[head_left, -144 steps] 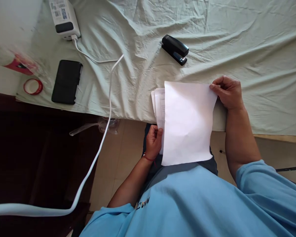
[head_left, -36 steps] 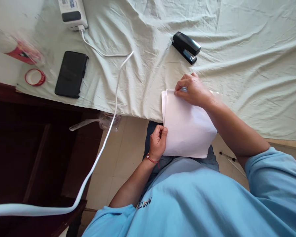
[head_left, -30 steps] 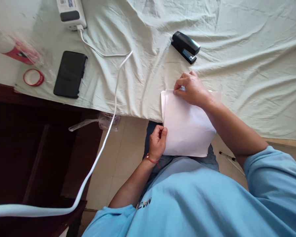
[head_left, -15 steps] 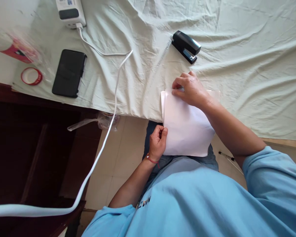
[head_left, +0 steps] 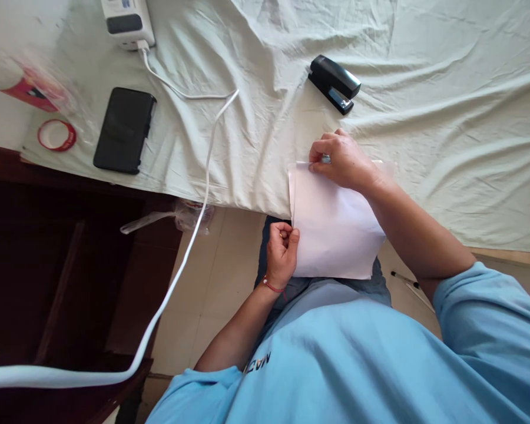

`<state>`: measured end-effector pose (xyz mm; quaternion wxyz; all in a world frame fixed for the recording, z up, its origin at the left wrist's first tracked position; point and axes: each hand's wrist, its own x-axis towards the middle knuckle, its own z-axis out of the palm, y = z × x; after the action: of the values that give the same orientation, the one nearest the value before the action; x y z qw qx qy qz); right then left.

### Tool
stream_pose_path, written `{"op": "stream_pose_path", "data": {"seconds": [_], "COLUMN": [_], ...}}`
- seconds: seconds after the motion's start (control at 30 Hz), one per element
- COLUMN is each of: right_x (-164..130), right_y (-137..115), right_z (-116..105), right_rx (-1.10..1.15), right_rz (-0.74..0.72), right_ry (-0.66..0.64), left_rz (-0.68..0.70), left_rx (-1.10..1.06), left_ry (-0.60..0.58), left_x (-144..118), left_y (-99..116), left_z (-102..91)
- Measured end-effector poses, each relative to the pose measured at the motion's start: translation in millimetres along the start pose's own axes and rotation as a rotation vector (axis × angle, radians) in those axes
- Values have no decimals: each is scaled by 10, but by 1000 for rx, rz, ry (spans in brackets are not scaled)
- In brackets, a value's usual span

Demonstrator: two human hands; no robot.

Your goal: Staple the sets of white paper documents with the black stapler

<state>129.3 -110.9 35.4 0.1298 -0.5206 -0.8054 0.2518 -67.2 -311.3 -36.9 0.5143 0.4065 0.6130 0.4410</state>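
1. The left hand was clamped on the left edge of the white sheets, with the thumb laid on top; a red bracelet was worn at its wrist.
2. The right hand was placed at the upper edge of the white sheets, near their upper left corner. Its thumb and fingers were curled close together; whether paper was pinched between them could not be told.
3. The white sheets were positioned to the right of the left hand and beneath the right hand and forearm, their lower part over the dark blue trousers and their upper part over the pale green cloth. A second edge was exposed along the left side of the top sheet.
4. A black stapler was set on the cloth near the right hand, just beyond its knuckles.
5. Well to the left of the right hand, a black rectangular case was seen lying flat, with a red-and-white ring beside it.
6. Farther beyond the left hand, on its left, a white box was joined to a white cable.
7. Below and to the right of the right hand, a pen was visible past the forearm.
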Motion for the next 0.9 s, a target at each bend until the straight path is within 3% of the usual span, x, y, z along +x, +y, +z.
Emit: {"op": "stream_pose_path", "data": {"seconds": [0.23, 0.7, 0.9], "right_x": [-63, -183, -137], "right_y": [-145, -155, -123], "right_z": [-19, -46, -4], "right_rx": [-44, -8, 48], "right_rz": [-26, -102, -158], "right_ry": [75, 168, 121], "left_rz": [-99, -27, -23], "left_rx": [-73, 32, 26], "left_ry": [-46, -21, -24], "left_x": [-9, 0, -5], "left_y": [-18, 56, 45], "left_z": [15, -26, -26]}}
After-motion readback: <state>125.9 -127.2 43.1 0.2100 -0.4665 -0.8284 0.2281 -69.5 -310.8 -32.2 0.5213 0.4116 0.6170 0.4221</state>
